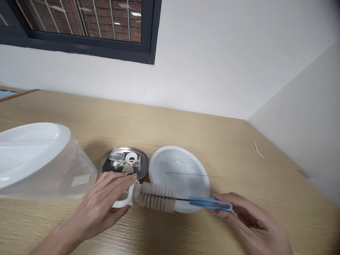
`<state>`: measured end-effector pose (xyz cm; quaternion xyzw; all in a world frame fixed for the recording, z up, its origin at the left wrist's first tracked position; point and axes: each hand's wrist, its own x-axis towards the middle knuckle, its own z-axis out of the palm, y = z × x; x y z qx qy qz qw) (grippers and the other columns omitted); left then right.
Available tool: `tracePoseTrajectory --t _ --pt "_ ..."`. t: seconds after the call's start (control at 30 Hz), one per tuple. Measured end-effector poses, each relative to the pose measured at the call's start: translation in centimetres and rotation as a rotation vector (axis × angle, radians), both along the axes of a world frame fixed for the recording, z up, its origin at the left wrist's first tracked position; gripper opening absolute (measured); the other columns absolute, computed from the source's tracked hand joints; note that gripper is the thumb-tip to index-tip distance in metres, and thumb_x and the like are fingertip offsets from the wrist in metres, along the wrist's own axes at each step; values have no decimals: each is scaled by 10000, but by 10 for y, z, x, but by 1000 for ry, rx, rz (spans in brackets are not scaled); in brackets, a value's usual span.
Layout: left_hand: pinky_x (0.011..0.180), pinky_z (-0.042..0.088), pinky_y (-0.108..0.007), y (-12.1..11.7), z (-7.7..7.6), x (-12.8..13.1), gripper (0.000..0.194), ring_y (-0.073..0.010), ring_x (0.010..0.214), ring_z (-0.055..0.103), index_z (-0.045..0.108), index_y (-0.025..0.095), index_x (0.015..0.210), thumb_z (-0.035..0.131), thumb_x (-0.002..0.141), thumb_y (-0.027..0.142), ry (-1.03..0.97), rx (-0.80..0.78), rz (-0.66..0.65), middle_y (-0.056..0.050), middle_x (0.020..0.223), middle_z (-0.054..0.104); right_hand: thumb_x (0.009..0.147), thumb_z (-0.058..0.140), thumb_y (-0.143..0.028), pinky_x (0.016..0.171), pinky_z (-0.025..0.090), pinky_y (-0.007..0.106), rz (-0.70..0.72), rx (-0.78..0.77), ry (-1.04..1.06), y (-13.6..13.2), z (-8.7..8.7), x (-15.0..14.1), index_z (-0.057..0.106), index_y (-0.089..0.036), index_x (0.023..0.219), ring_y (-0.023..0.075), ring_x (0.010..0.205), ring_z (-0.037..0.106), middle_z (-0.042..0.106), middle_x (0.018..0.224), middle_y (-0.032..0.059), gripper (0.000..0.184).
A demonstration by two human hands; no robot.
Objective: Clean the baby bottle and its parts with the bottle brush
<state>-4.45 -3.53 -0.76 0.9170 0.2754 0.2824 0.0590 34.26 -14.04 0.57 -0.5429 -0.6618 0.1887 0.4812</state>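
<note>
Wooden tabletop (pixel 225 141); blue-handled brush (pixel 167 199) between hands (pixel 99 209) (pixel 256 221), bristled end at bottle (pixel 130 194) mouth.

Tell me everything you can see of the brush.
The brush has a blue, plastic-looking looped handle, a dark twisted-wire stem and pale bristles. Held roughly level, it crosses in front of the near side of the bowl. The right hand pinches the handle; the bristles meet the mouth of the bottle in the left hand. Its tip isn't visible.
</note>
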Motion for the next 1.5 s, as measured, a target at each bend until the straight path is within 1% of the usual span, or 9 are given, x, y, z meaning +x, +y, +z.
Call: tracePoseTrajectory --t 0.13,0.27,0.43,0.5,0.7,0.87,1.07,1.37,1.5 --pt "1023 476 -404 1 0 -1 603 -262 1261 569 457 174 1494 683 935 143 13 11 -10 -128 1415 626 846 773 -259 560 609 173 -3 -21 15 0 2 2 793 -284 1015 171 603 751 788 777 16 172" --pt "1071 431 -426 -2 -1 -1 577 -263 1303 537 471 154 1486 656 942 103 41 3 -38 -143 1435 595 892 726 -332 455 539 160 -16 -30 -34 2 9 -2 775 -261 912 138 481 672 708 616 -14 88" --pt "1040 446 -413 -5 0 -3 593 -268 1292 533 463 150 1501 626 940 47 34 -51 -93 -148 1406 600 998 552 -410 424 416 193 -57 -84 -110 1 3 -3 616 -216 604 112 431 529 546 499 -13 444" --pt "1030 459 -417 -4 1 -3 598 -279 1289 539 461 152 1506 635 941 59 41 -54 -99 -154 1409 600 1011 525 -426 438 378 210 -69 -100 -110 -2 -1 -3 558 -211 559 109 442 490 513 502 -12 502" --pt "1011 494 -432 -1 -1 -1 603 -294 1256 576 477 159 1492 693 930 139 53 -12 -62 -155 1381 633 1007 519 -518 518 362 242 -178 -234 -44 -6 2 -18 555 -212 578 123 512 464 490 542 -13 528" --pt "1017 499 -423 -5 1 4 602 -279 1224 608 473 143 1480 696 922 166 27 -11 -34 -150 1340 660 994 545 -525 529 352 262 -209 -196 14 -8 3 -21 557 -213 568 130 524 467 509 549 -6 528" --pt "966 522 -389 -7 9 9 542 -256 1192 633 529 176 1434 663 911 123 4 -5 -83 -143 1327 660 992 580 -470 545 396 289 -248 -117 113 -13 5 -26 647 -232 667 157 519 529 571 561 -1 408" --pt "912 563 -392 -9 17 14 505 -262 1114 671 588 166 1329 766 857 200 -69 -21 -65 -147 1250 709 970 585 -530 580 434 295 -308 -194 170 -15 15 -34 711 -244 676 186 561 588 632 576 18 429" --pt "915 563 -388 -9 18 15 501 -250 1098 676 573 167 1333 738 861 143 -91 -24 -73 -131 1209 730 973 570 -552 589 431 288 -314 -226 171 -15 17 -36 683 -234 620 182 573 596 642 589 29 488"
